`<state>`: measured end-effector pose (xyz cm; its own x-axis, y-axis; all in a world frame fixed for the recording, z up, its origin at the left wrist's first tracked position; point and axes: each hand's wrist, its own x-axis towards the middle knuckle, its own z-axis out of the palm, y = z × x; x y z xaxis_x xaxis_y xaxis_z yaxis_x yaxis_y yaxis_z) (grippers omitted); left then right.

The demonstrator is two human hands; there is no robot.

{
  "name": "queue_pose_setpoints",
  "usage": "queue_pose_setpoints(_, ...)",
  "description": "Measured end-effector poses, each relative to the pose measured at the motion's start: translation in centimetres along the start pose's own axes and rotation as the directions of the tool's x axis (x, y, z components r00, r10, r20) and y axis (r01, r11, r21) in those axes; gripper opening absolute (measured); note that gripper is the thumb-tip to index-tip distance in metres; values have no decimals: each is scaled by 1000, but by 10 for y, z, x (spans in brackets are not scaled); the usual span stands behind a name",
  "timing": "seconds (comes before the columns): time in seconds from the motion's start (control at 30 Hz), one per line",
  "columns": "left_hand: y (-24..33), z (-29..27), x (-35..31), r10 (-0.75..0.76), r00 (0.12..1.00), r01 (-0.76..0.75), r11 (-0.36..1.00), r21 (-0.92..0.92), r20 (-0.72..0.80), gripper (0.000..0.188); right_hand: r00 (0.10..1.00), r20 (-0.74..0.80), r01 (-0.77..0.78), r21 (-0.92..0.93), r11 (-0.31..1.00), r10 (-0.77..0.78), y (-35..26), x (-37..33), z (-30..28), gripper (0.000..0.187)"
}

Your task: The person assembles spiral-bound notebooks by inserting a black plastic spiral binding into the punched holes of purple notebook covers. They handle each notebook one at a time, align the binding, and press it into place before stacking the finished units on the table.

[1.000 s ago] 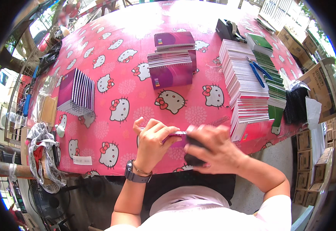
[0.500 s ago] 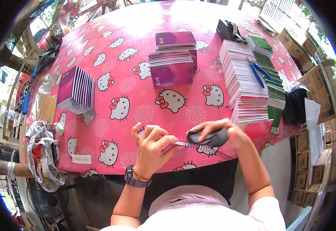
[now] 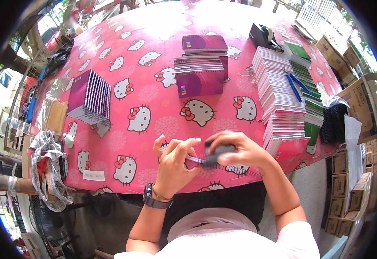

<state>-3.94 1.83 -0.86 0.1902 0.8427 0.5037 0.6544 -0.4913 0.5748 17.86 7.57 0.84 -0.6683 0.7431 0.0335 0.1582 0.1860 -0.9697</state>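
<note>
My left hand [image 3: 174,163], with a dark watch on its wrist, is closed on a thin notebook [image 3: 195,159] held edge-on above the near edge of the table. Most of that notebook is hidden by my fingers. Wrapped in my right hand [image 3: 241,148] is a dark grey, rounded object [image 3: 215,154], blurred, whose kind I cannot make out. It presses against or sits right beside the notebook's right end. From under my right hand a spiral binding coil [image 3: 254,173] trails to the right over the tablecloth.
A pink patterned cloth [image 3: 147,93] covers the table. Purple spiral notebooks [image 3: 200,83] stand at the middle, with another stack [image 3: 87,96] at left. On the right are piled notebooks [image 3: 279,93], blue-handled pliers [image 3: 296,87], a tape dispenser [image 3: 264,36] and black coils [image 3: 334,123]. Cardboard boxes [image 3: 339,181] flank the table.
My right hand has slid left along the notebook with the dark object, closer to my left hand. My left hand has barely moved, and the whole view has shifted slightly.
</note>
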Motion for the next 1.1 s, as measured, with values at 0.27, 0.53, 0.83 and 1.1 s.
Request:
queue_pose_setpoints(0.27,1,-3,-9,-43,984,61,993,100,-175,96,970,-113,-242,-306,921,217,-5,13,1,51)
queue_pose_setpoints(0.53,-24,10,-31,-535,816,461,377,-804,217,54,992,-46,-122,-71,990,119,6,26,-5,40)
queue_pose_setpoints(0.83,-29,23,-31,-330,944,260,689,-676,26,40,996,88,-62,489,870,22,4,26,6,51)
queue_pose_setpoints(1.1,-38,29,-20,-326,940,309,692,-652,99,38,998,48,-62,438,897,46,2,32,-7,46)
